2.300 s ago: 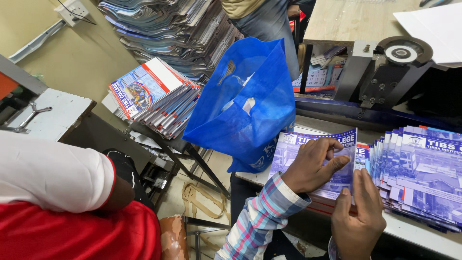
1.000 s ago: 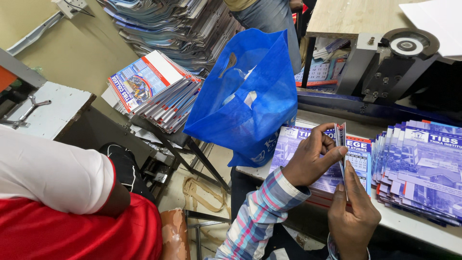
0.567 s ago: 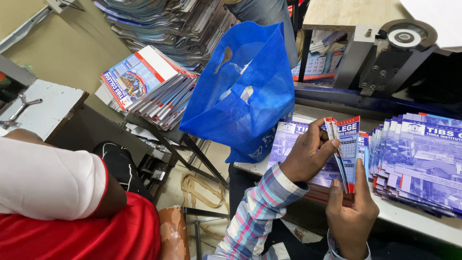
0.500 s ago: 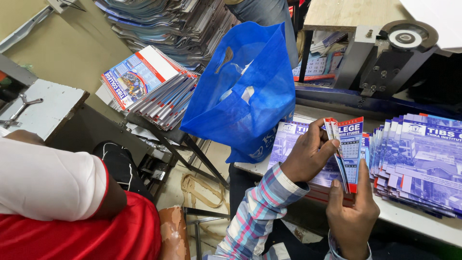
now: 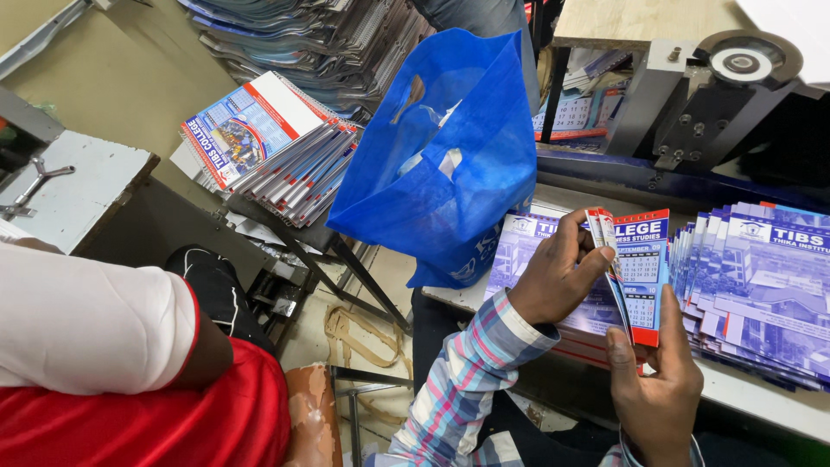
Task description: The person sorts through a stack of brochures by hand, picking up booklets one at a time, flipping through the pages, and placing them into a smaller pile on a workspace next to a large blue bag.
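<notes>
Both hands, left hand (image 5: 553,281) and right hand (image 5: 657,380), grip calendar sheets (image 5: 635,268) (perhaps several).

I see a few calendar sheets (image 5: 638,277), blue with red borders, held upright and fanned. They stand just above a flat stack (image 5: 527,251) on the counter.
</notes>
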